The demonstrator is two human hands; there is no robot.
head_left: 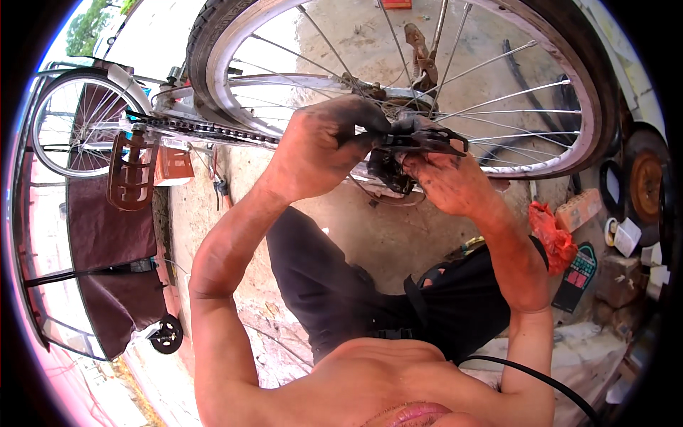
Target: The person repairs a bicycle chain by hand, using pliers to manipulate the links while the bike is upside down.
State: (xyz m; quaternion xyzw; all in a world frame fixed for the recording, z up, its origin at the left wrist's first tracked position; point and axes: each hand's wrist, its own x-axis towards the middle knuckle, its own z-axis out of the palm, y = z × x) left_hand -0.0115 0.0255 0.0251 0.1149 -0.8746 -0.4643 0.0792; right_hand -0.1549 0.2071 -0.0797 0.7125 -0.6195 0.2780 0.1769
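Note:
In front of me is a bicycle rear wheel (569, 153) with a pale rim, dark tyre and thin spokes. A chain (213, 131) runs from the left toward its hub, passing behind my left hand. Greasy and blackened, my left hand (316, 149) pinches the left end of a black forked part (430, 139) beside the hub. My right hand (452, 178) is closed around that part from below and the right. Just under them hangs a black rear derailleur (390, 171), partly covered by my fingers.
A rusty pedal (133, 169) sticks out at the left. Farther left stands another bicycle wheel (82, 121) near a maroon cover (114, 235). To the right lie a red plastic bag (551, 238), a brick (578, 210) and a dark card package (576, 277). A long-handled tool (222, 188) lies on the concrete.

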